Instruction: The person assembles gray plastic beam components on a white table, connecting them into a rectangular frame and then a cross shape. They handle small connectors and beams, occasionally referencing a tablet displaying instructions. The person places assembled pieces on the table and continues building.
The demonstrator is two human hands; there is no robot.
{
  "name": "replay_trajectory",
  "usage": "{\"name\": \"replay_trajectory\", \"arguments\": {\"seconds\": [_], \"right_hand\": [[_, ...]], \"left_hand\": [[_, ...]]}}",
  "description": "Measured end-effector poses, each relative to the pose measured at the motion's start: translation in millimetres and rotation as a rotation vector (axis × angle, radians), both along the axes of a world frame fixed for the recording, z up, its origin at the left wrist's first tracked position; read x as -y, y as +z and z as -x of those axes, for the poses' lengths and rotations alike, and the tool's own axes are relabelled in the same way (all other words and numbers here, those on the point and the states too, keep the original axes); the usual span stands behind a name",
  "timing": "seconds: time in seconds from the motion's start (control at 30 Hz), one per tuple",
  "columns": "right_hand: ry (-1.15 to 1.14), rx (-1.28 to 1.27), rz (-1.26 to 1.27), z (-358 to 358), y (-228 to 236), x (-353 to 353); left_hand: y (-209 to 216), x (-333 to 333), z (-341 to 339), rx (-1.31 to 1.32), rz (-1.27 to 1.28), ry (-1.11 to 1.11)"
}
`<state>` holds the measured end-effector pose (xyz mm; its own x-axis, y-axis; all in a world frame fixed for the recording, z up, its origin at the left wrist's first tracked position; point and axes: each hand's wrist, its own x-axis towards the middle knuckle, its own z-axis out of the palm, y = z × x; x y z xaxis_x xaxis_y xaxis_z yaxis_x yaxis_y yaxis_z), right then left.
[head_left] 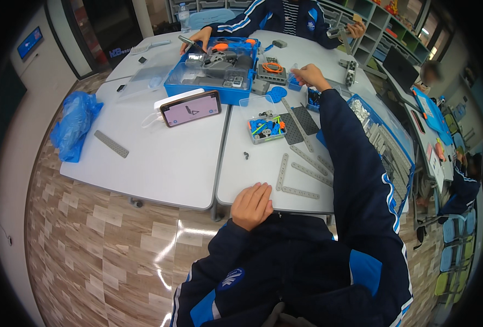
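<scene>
My right hand [311, 76] reaches far across the table, with its fingers pinched together at a small clear box of blue pieces [295, 84]. Whatever the fingertips hold is too small to make out. Near the table's front edge my left hand [252, 207] lies with its fingers extended and nothing in it. Beyond it are several grey perforated beams [300, 192] and two tiny dark parts [246, 156]. Between my hands sits a clear box of blue, green and black connectors [267, 129], next to a dark perforated plate [301, 125].
A phone [190, 109] leans upright by a blue toolbox [206, 82]. A blue plastic bag [75, 125] and a lone grey beam [111, 144] lie at left. Beside my right arm is a blue tray of metal beams [397, 158]. Opposite, another person's hand [199, 40] touches the toolbox.
</scene>
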<state>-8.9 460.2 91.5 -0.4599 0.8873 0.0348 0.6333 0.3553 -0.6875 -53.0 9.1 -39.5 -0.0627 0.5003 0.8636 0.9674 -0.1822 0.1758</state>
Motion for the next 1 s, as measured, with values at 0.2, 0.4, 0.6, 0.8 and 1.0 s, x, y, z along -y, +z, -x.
{"name": "replay_trajectory", "arguments": {"seconds": [0.2,0.4,0.6,0.8,1.0], "right_hand": [[0.326,0.403,-0.266,-18.5,1.2,-21.1],[0.391,0.161,-0.284,-24.2,-22.9,-22.8],[0.32,0.213,-0.239,-15.3,-24.0,-14.8],[0.298,0.161,-0.188,-14.4,-25.7,-18.0],[0.226,0.054,-0.135,-14.7,-29.9,-19.6]], "left_hand": [[-0.9,-0.7,0.6,0.014,-0.017,-0.008],[-2.2,-0.9,1.3,0.007,-0.017,-0.005],[-4.2,-0.4,1.6,0.003,-0.01,-0.001],[-3.6,0.4,2.6,-0.001,-0.011,-0.014],[-2.3,-0.3,1.7,-0.004,-0.015,-0.019]]}}
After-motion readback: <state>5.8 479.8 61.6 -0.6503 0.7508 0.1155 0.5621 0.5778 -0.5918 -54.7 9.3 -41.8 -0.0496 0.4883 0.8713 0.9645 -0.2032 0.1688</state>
